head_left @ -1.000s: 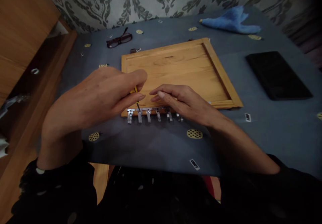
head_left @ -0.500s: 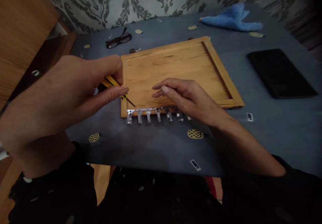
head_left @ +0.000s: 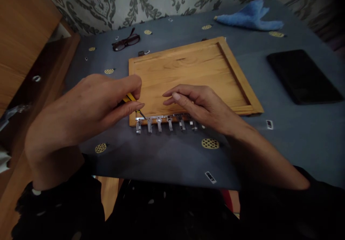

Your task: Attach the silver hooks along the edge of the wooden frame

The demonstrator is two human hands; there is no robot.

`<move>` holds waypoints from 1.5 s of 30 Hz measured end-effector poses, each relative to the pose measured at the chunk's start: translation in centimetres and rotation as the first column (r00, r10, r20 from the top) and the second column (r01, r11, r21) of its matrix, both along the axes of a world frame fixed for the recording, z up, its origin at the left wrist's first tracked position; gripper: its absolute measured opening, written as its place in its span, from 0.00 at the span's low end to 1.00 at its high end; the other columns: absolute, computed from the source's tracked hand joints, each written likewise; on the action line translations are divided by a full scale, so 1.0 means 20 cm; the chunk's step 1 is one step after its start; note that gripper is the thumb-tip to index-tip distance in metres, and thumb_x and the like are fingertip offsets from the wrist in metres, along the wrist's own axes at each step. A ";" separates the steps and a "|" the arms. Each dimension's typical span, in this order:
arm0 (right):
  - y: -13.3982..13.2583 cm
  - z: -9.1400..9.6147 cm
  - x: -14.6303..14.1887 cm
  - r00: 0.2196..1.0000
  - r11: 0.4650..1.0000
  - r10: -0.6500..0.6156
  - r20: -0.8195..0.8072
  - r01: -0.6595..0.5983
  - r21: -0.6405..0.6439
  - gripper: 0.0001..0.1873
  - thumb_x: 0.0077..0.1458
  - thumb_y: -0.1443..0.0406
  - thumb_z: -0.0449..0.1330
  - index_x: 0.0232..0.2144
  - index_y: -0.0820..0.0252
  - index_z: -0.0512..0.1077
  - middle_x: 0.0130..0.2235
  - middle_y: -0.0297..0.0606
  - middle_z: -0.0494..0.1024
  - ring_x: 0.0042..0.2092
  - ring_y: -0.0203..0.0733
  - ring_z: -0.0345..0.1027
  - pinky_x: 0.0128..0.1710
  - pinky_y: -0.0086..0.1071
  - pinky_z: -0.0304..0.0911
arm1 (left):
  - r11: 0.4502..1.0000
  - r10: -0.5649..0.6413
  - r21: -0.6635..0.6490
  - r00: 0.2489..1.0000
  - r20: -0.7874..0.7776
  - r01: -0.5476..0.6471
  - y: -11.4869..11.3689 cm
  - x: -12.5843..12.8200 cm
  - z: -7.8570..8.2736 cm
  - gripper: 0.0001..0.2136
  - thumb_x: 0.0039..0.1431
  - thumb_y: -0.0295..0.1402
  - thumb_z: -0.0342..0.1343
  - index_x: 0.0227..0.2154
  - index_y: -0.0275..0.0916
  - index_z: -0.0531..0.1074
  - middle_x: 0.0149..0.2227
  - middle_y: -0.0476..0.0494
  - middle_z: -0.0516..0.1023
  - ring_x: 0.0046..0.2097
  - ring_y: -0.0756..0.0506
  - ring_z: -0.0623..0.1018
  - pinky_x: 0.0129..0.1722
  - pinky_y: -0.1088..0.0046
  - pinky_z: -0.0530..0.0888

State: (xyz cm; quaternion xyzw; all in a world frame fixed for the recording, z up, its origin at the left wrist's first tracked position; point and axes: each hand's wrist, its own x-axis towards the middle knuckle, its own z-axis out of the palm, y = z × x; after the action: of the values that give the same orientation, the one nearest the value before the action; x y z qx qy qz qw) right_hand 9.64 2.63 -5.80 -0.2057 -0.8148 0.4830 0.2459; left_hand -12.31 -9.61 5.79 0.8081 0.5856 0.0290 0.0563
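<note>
A wooden board (head_left: 188, 71) with a raised frame lies on the grey cloth-covered table (head_left: 161, 153). A metal hook rail (head_left: 164, 122) with several hooks runs along its near edge. My left hand (head_left: 88, 107) pinches a small yellow-and-black screwdriver (head_left: 132, 101), whose tip touches the rail's left end. My right hand (head_left: 199, 103) rests on the board's near edge above the rail, fingers curled and pressed down on it.
Glasses (head_left: 126, 41) lie at the back left, a blue cloth (head_left: 249, 17) at the back right, a black tablet (head_left: 303, 76) on the right. Wooden furniture (head_left: 24, 42) stands to the left. Patterned wallpaper is behind.
My left hand drew back to the left with the screwdriver, then came back down so the tip meets the rail's left end. My right hand stayed on the board.
</note>
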 end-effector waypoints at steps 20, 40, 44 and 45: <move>0.00 0.00 0.00 1.000 1.000 0.018 0.014 -0.018 -0.001 0.15 0.69 0.58 0.54 0.46 0.58 0.79 0.41 0.42 0.86 0.46 0.48 0.82 0.44 0.38 0.73 | 0.997 0.021 -0.076 1.000 -0.015 -0.022 0.02 0.04 0.03 0.13 0.73 0.40 0.44 0.36 0.41 0.70 0.20 0.53 0.66 0.24 0.48 0.67 0.27 0.72 0.58; 0.00 -0.01 0.00 1.000 0.999 0.031 0.008 -0.031 0.039 0.15 0.70 0.59 0.54 0.45 0.59 0.79 0.41 0.41 0.86 0.43 0.45 0.82 0.43 0.35 0.74 | 0.999 0.026 0.026 0.999 -0.021 -0.026 0.02 0.02 -0.03 0.13 0.71 0.45 0.46 0.36 0.44 0.69 0.22 0.54 0.64 0.21 0.50 0.63 0.28 0.71 0.60; 0.00 0.00 0.00 1.000 0.999 0.027 0.013 -0.027 0.043 0.15 0.70 0.61 0.54 0.46 0.60 0.79 0.41 0.41 0.86 0.43 0.44 0.82 0.43 0.35 0.73 | 0.998 0.052 0.046 0.992 -0.114 -0.047 0.01 0.04 -0.05 0.17 0.71 0.48 0.43 0.36 0.44 0.69 0.22 0.54 0.64 0.21 0.50 0.64 0.32 0.72 0.67; 0.00 0.00 0.00 1.000 0.999 0.026 0.015 -0.027 0.045 0.15 0.70 0.61 0.54 0.46 0.60 0.79 0.41 0.41 0.86 0.43 0.44 0.82 0.43 0.35 0.73 | 0.996 0.070 0.057 0.988 -0.138 -0.063 0.01 0.05 -0.05 0.17 0.71 0.49 0.43 0.36 0.44 0.69 0.22 0.55 0.63 0.21 0.50 0.64 0.33 0.72 0.68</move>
State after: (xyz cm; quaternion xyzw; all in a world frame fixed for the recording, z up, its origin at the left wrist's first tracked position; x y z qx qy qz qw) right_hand 9.65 2.65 -5.86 -0.1928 -0.8300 0.4660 0.2380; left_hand -11.35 -9.45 4.78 0.7894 0.6138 -0.0105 -0.0071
